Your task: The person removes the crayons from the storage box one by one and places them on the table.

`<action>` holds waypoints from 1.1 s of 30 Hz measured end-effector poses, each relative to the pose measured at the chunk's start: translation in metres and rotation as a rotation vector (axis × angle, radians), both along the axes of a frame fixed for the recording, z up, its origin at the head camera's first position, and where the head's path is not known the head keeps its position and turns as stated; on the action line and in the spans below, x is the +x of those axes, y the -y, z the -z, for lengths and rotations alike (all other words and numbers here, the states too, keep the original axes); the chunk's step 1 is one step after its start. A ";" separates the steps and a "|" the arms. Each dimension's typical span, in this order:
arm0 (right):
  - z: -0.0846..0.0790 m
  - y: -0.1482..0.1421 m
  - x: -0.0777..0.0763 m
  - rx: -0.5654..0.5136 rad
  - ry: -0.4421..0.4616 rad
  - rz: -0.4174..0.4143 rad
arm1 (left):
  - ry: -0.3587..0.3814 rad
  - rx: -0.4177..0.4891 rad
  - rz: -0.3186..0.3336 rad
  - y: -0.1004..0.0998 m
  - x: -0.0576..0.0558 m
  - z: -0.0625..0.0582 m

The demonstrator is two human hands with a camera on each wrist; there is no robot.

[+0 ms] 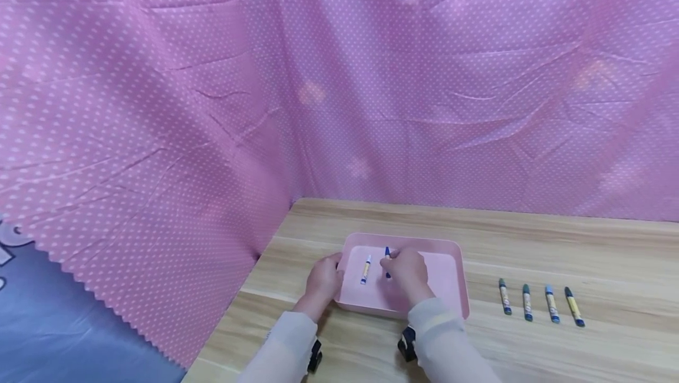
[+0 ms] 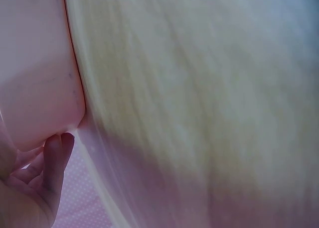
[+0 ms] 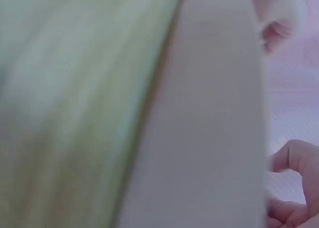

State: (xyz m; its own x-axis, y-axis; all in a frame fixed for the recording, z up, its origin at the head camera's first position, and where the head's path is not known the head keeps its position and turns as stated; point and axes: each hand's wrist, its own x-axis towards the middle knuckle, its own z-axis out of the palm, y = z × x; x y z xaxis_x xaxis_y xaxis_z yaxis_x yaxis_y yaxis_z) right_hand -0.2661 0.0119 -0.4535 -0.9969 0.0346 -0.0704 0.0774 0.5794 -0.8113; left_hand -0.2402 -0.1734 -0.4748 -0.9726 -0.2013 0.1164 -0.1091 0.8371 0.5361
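A shallow pink tray (image 1: pixel 445 277) lies on the wooden table. My left hand (image 1: pixel 323 280) grips its left edge, and in the left wrist view the fingers (image 2: pixel 54 161) touch the tray's outer corner. Inside the tray, my right hand (image 1: pixel 409 271) pinches a dark blue crayon (image 1: pixel 388 250) between thumb and fingers, covering part of it. A white crayon (image 1: pixel 366 270) with a printed wrapper lies to the left of it on the tray floor. In the right wrist view, the tray's side wall (image 3: pixel 204 113) hides the right fingertips.
Right of the tray, several crayons stand apart in a row on the table: a dark green one (image 1: pixel 504 296), a green one (image 1: pixel 527 302), a light blue one (image 1: pixel 552 304) and a dark-tipped yellow one (image 1: pixel 574 307). A pink dotted curtain (image 1: pixel 371 106) hangs behind and left of the table.
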 end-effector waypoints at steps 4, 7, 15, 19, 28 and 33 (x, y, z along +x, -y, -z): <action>-0.013 -0.012 0.000 -0.053 -0.029 -0.008 | -0.006 -0.004 0.000 0.001 -0.001 0.002; -0.026 -0.024 0.002 -0.082 -0.046 -0.026 | -0.013 -0.006 0.005 0.001 -0.001 0.004; -0.056 -0.066 0.005 -0.076 -0.122 -0.012 | 0.009 0.025 -0.010 0.001 0.000 0.003; -0.062 -0.087 0.006 -0.100 -0.136 -0.002 | 0.004 0.029 -0.003 0.003 0.001 0.003; -0.063 -0.139 0.014 -0.073 -0.099 0.022 | 0.015 0.042 0.013 0.004 0.000 0.005; -0.055 -0.166 0.018 -0.024 -0.087 0.039 | 0.017 0.039 0.011 0.005 -0.001 0.004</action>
State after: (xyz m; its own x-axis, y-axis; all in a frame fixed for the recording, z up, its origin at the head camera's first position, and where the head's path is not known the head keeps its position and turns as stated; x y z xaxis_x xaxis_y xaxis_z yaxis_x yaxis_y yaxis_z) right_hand -0.2481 0.1778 -0.3987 -0.9973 0.0724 0.0156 0.0276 0.5578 -0.8295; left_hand -0.2410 -0.1781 -0.4793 -0.9765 -0.1949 0.0921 -0.1097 0.8169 0.5662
